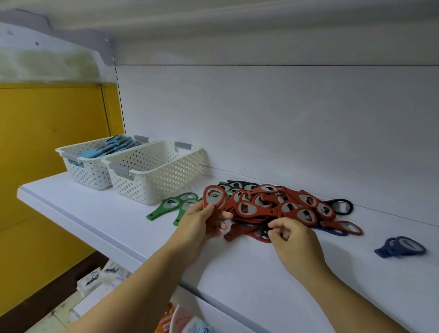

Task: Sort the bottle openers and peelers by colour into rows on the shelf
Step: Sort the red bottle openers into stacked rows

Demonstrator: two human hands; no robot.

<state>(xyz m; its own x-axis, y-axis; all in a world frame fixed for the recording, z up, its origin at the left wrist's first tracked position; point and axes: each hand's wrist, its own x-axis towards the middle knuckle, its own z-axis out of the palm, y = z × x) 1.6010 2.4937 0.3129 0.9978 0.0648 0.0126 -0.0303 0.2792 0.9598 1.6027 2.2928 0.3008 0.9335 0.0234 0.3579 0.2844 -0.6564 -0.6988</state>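
progress: early | left hand (198, 225) clamped on flat red plastic bottle opener (214, 200) | right hand (292, 236) pinching into mixed opener pile (282, 207), frame centre | green pair (176, 206) and blue pair (401, 247) set aside; most unsorted

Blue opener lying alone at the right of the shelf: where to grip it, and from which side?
Grip the blue opener by its handle stub at the left end, which points toward the shelf front. Come from the front with the right hand; the opener lies flat, nothing touching it.

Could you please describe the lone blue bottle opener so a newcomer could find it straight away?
Start at the white shelf and find the red pile in its middle. Look right of it: the dark blue opener lies alone, touching nothing, nearest the right edge.
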